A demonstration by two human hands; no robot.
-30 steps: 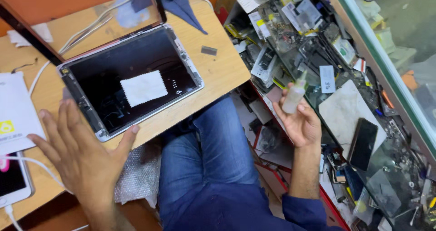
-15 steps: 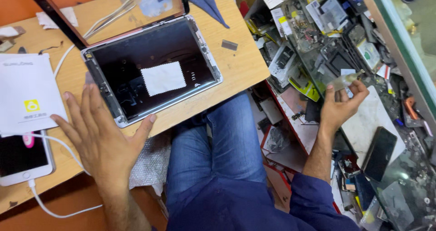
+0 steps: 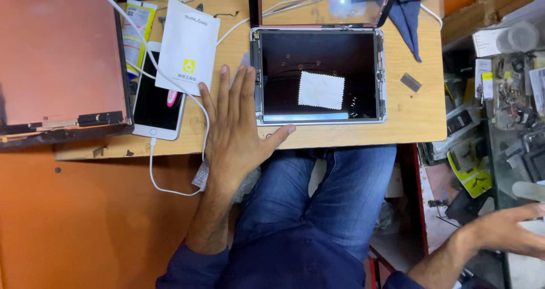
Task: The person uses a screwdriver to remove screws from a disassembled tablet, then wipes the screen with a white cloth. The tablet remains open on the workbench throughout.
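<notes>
Left hand [image 3: 235, 135] flat, open, empty beside opened tablet shell [image 3: 318, 76] containing a white cloth square [image 3: 321, 90]; right hand [image 3: 508, 229] open, grasping nothing.

head view | straight down | close over wooden table [image 3: 409, 118]

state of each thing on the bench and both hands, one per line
tablet: opened, screen dark, flat on the table
white cloth: lying on the tablet
phone: screen dark, white cable plugged in
left hand: flat, fingers spread, beside the tablet
right hand: reaching off-table, palm down, grip unclear
</notes>
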